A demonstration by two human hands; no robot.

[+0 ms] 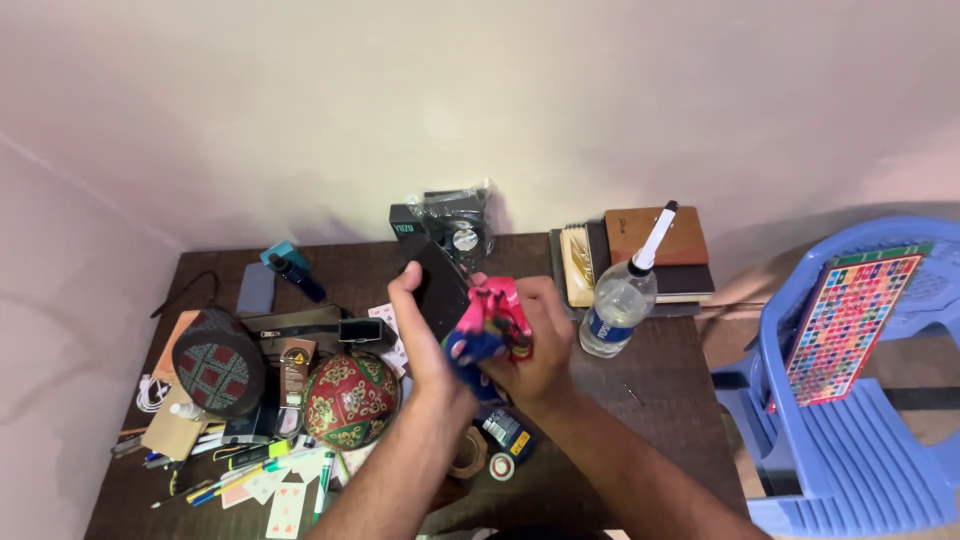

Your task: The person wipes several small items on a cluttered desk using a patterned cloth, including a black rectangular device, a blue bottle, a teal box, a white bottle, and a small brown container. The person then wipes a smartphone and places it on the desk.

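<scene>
Above a dark wooden table (660, 400), my left hand (418, 335) grips a flat black rectangular object (440, 285), tilted upward. My right hand (535, 345) is closed around a small pink, red and blue item (490, 320), pressed against the black object's lower edge. Both hands meet over the table's middle. What the colourful item is, I cannot tell.
A clear water bottle (615, 310) with a marker in its neck stands right of my hands. Books (655, 250) are stacked behind it. Two embroidered caps (350, 400), pens, playing cards and tape rolls (500, 465) lie at the left and front. A blue plastic chair (850, 440) holds a colourful board.
</scene>
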